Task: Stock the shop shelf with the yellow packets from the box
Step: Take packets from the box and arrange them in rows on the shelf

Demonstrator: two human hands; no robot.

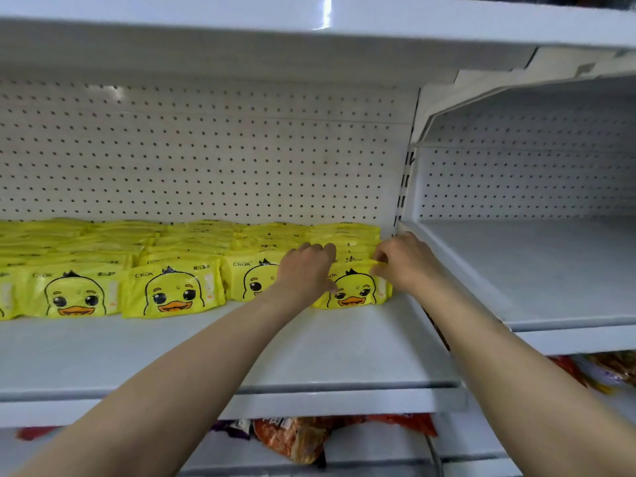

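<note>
White shelf [172,346] — yellow packets [172,290] upright

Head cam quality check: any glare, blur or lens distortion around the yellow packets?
Head view: glare streak on the upper shelf's front edge; wide-angle bowing of shelf lines; soft focus overall, the left hand and right hand slightly smeared at the front-right yellow packet; printed duck faces stay legible.

Yellow duck-face packets [172,290] stand upright in rows on the white shelf [206,349], left of my hands. The rightmost front packet [354,290] stands between my hands, leaning slightly.
</note>
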